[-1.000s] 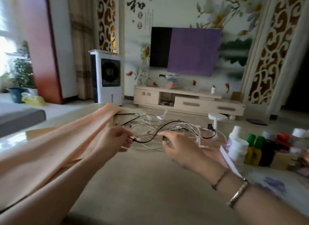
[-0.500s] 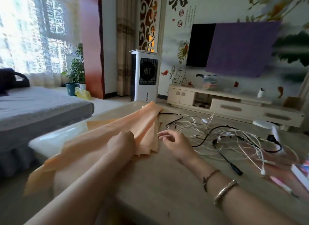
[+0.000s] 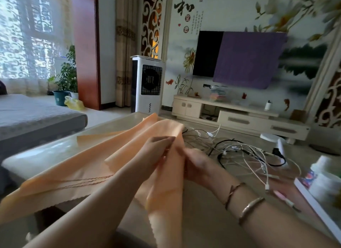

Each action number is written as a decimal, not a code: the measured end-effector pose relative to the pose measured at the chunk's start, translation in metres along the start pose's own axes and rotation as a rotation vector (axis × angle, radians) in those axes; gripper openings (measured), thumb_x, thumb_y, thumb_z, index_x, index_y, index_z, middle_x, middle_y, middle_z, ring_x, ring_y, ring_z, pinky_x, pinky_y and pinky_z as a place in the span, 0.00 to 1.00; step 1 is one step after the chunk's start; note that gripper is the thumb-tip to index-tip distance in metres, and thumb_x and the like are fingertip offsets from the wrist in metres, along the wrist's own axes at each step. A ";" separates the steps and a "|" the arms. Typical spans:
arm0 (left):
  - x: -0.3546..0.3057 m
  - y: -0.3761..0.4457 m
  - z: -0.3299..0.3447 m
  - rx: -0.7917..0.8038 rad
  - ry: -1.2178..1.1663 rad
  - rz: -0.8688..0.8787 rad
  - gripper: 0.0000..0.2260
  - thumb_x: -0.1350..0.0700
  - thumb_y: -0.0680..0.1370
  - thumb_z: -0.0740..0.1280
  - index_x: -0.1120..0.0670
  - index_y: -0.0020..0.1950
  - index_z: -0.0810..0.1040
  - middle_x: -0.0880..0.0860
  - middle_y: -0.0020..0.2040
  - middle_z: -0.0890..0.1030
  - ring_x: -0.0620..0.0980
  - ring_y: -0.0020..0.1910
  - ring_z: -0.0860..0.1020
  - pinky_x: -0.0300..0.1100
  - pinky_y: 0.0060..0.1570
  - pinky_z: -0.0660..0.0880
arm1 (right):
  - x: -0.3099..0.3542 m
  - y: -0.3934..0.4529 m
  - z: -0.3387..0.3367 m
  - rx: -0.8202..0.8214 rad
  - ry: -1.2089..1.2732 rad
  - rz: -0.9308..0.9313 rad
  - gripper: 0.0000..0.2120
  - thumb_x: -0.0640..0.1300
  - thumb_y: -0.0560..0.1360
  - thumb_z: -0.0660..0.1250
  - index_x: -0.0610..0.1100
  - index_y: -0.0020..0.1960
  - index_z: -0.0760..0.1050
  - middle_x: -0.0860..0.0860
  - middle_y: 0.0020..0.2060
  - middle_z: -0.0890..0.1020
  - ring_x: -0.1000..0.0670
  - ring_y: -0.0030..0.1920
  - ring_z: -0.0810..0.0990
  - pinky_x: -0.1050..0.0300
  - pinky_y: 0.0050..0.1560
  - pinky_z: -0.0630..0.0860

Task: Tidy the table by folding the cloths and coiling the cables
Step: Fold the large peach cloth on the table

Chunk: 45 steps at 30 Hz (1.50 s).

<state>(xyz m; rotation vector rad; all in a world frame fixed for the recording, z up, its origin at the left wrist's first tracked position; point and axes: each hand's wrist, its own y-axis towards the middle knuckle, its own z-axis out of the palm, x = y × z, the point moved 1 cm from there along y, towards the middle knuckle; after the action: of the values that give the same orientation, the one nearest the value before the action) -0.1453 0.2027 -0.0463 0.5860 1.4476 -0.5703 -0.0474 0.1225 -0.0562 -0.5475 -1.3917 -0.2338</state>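
Note:
A peach-orange cloth (image 3: 77, 166) lies spread over the left half of the low table (image 3: 199, 220), with one strip hanging toward me. My left hand (image 3: 156, 151) pinches an edge of that cloth near the table's middle. Right beside it, my right hand (image 3: 197, 164) grips the same fold, fingers curled round the fabric. A tangle of white and black cables (image 3: 239, 151) lies loose on the table just right of my hands, touched by neither hand.
White jars and a book or box (image 3: 324, 183) crowd the table's right edge. A grey sofa (image 3: 36, 118) stands left. Beyond the table are a white air cooler (image 3: 147, 85), a TV cabinet (image 3: 239, 116) and a small white stool (image 3: 271, 137).
Both hands left the black cable and moved left onto the orange cloth. They now hold its edge together, and the view has swung left.

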 end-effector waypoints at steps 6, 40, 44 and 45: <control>-0.005 -0.004 0.019 0.181 0.333 0.161 0.13 0.54 0.79 0.66 0.53 0.63 0.78 0.49 0.60 0.79 0.47 0.59 0.76 0.35 0.54 0.72 | 0.041 -0.007 -0.084 -0.438 -0.362 -0.172 0.07 0.37 0.78 0.63 0.43 0.48 0.79 0.45 0.38 0.81 0.49 0.35 0.77 0.61 0.33 0.71; -0.028 -0.010 0.056 0.182 0.786 0.606 0.12 0.38 0.77 0.60 0.44 0.46 0.62 0.45 0.40 0.75 0.40 0.37 0.73 0.35 0.31 0.68 | 0.065 -0.096 -0.132 -0.466 -1.221 -0.479 0.08 0.39 0.79 0.58 0.45 0.42 0.71 0.47 0.36 0.77 0.50 0.36 0.76 0.57 0.34 0.70; -0.063 -0.017 0.039 0.219 1.131 0.653 0.23 0.41 0.67 0.75 0.39 0.53 0.64 0.38 0.44 0.72 0.38 0.42 0.73 0.34 0.36 0.71 | 0.095 -0.122 -0.130 -0.343 -1.100 -0.495 0.08 0.50 0.75 0.60 0.46 0.44 0.68 0.48 0.38 0.74 0.50 0.38 0.72 0.54 0.39 0.67; -0.072 -0.018 0.031 0.175 1.230 0.678 0.18 0.48 0.69 0.74 0.39 0.51 0.67 0.39 0.44 0.73 0.39 0.43 0.75 0.38 0.40 0.75 | 0.099 -0.129 -0.128 -0.298 -1.137 -0.433 0.11 0.54 0.72 0.62 0.48 0.48 0.68 0.49 0.41 0.75 0.50 0.41 0.74 0.53 0.41 0.71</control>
<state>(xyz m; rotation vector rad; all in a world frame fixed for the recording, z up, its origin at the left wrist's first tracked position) -0.1376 0.1686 0.0260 1.6586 2.1395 0.3147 0.0210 -0.0354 0.0590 -0.6473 -2.6141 -0.5291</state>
